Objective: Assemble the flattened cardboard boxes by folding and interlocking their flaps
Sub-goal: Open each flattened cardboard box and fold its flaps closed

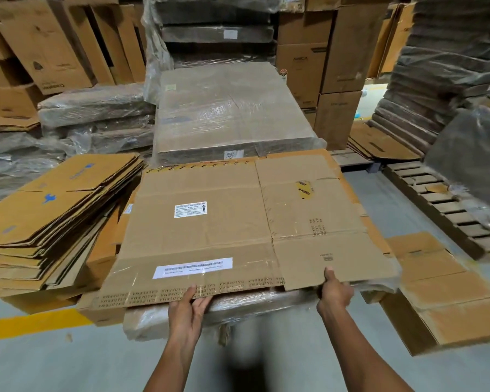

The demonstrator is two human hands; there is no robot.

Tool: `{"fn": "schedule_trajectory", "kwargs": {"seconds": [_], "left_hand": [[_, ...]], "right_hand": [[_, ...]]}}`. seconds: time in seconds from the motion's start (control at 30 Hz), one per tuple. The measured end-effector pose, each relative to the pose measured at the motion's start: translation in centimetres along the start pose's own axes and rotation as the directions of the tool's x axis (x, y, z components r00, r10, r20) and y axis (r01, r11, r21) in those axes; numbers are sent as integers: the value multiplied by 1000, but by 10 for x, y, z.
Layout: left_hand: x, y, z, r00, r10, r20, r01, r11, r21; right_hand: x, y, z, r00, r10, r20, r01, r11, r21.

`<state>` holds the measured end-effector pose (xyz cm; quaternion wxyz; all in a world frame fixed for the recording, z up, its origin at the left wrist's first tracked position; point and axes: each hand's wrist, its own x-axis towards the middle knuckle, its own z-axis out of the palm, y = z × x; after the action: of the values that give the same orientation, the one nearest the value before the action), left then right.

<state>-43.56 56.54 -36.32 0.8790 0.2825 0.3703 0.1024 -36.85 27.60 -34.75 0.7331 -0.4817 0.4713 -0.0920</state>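
A large flattened brown cardboard box [238,222] with white labels and taped seams lies flat on top of a plastic-wrapped bundle [164,321]. My left hand [188,304] grips its near edge, thumb on top and fingers underneath. My right hand [333,290] pinches the near right flap the same way, thumb on the upper face. Both arms reach forward from the bottom of the view.
A fanned stack of flattened yellow-brown boxes [54,210] sits to the left. More flat cardboard [441,287] lies on the floor at right, beside a wooden pallet [441,202]. Wrapped bundles [227,114] and upright cartons stand behind. Grey floor with a yellow line [31,321] is nearest me.
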Motion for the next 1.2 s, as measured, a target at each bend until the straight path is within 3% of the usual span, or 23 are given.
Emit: {"fn": "schedule_trajectory", "kwargs": {"seconds": [0.17, 0.37, 0.5, 0.67, 0.73, 0.87, 1.03, 1.2], "left_hand": [[27, 9, 13, 995, -85, -49, 84, 996, -24], [49, 23, 20, 984, -172, -36, 175, 980, 99], [44, 15, 18, 981, -173, -92, 193, 938, 288], [35, -1, 13, 964, -266, -27, 228, 765, 603], [32, -8, 17, 959, -282, 19, 187, 684, 705], [23, -25, 42, 936, -295, 194, 39, 632, 774], [12, -74, 100, 900, -284, 330, -124, 561, 819], [-20, -151, 178, 785, -402, 471, -274, 456, 847]], "right_hand": [[10, -29, 18, 980, 63, 189, -66, 998, 11], [21, -33, 32, 966, 126, 225, -123, 992, -26], [23, -26, 29, 957, 165, 237, -164, 986, -25], [17, -23, 23, 967, 146, 209, -123, 985, -120], [16, -21, 18, 974, 122, 189, -87, 979, -183], [15, -25, 0, 989, 42, 143, -8, 972, -234], [23, -55, -31, 981, -63, 181, 80, 993, -88], [58, -96, -82, 984, -151, 96, 150, 989, 14]]}}
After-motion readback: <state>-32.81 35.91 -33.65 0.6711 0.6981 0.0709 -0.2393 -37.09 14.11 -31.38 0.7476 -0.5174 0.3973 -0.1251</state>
